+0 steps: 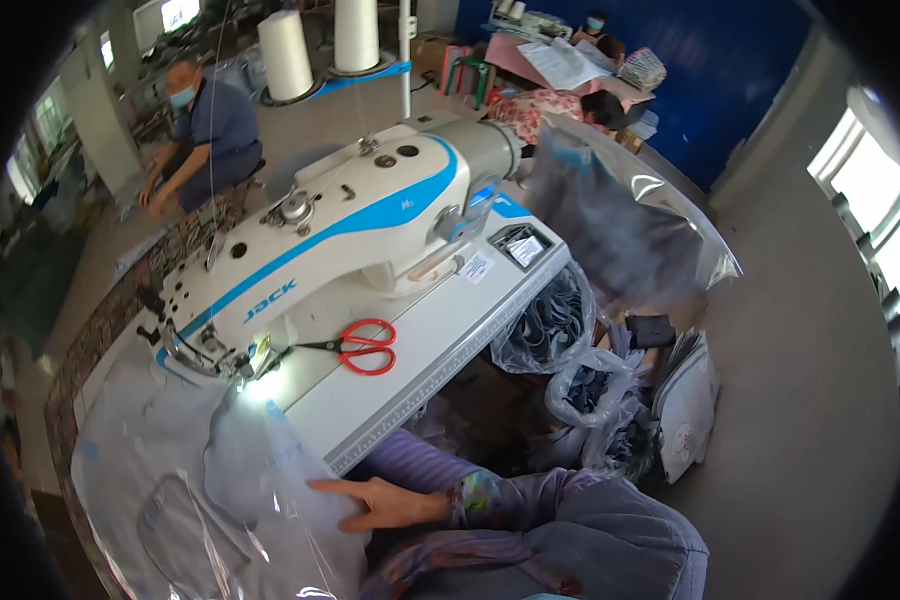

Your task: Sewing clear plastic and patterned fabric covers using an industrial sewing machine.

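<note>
My right hand (395, 503) reaches in from the right. Its palm faces down, with the forefinger stretched out and the thumb apart. The fingers rest on the edge of pale grey cloth (270, 460) that has glossy, film-like highlights. This cloth drapes off the near left end of a white and blue sewing machine (340, 220), where a lit lamp shines at the needle area. A curved, pocket-like piece (185, 525) shows lower down on the cloth. Red-handled scissors (368, 347) lie on the machine bed (415, 365), their blades toward the needle. My left hand is out of sight.
Right of the machine stand clear bags of dark fabric scraps (545, 325) and stacked grey cut pieces (685, 400). A shiny plastic sheet (630, 220) hangs behind. Thread cones (286, 55) stand on a rack. A seated person (210, 130) is at the far left; others sit farther back.
</note>
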